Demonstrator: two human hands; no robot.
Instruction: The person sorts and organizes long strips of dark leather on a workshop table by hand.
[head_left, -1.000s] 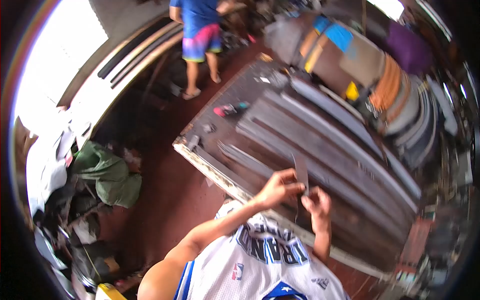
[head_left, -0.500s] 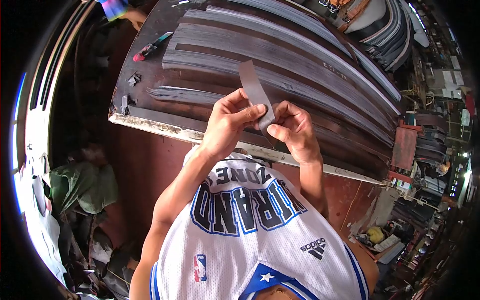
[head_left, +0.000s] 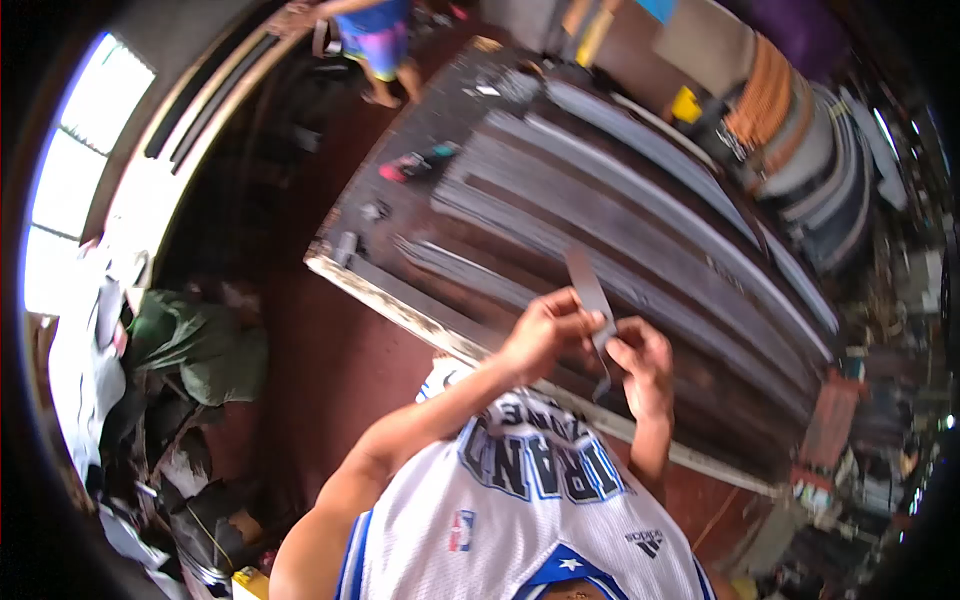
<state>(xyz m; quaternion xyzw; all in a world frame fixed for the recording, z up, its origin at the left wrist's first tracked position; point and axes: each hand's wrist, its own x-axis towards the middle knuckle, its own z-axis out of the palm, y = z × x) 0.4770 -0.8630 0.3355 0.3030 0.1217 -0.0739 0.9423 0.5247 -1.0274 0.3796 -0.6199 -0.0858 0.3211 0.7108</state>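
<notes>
A short dark grey leather strip (head_left: pixel 589 290) is pinched between both my hands above the near edge of the work table (head_left: pixel 400 300). My left hand (head_left: pixel 545 335) grips its middle with thumb and fingers. On the other side, my right hand (head_left: pixel 640 365) holds the same strip, whose lower end hangs below the fingers. Several long dark strips (head_left: pixel 640 230) lie side by side along the table just beyond my hands.
A pink and teal tool (head_left: pixel 412 163) lies near the table's far left corner. Another person in a blue shirt and colourful shorts (head_left: pixel 375 40) stands beyond it. Green bags (head_left: pixel 200 345) and clutter fill the floor at left. Stacked belts (head_left: pixel 800 140) pile up at right.
The view has swung away and up since half a second ago. My hands still hold the strip, which now looks narrower and more edge-on.
</notes>
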